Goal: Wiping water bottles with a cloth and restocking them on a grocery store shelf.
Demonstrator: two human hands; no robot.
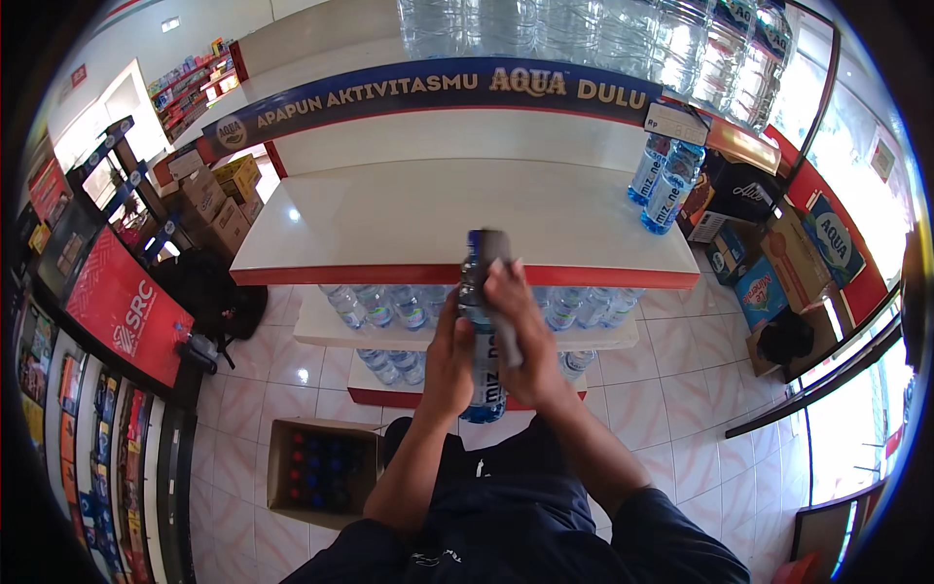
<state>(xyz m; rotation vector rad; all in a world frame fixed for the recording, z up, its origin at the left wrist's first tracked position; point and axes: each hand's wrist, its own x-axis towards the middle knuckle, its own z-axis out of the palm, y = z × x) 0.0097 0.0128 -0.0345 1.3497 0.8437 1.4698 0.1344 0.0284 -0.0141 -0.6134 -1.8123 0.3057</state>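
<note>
My left hand grips a Mizone drink bottle from its left side, holding it roughly upright in front of the shelf edge. A grey-brown cloth is in my right hand, pressed along the bottle's right side and blurred at its upper part. The blue cap shows beside the cloth. Beyond my hands is a white shelf board with a red front edge. Two Mizone bottles stand at the board's right end, beneath a price tag.
An open cardboard carton with several red- and blue-capped bottles sits on the tiled floor at left. Water bottles fill parts of the lower shelves. Large bottles line the top shelf. Cartons stack at right.
</note>
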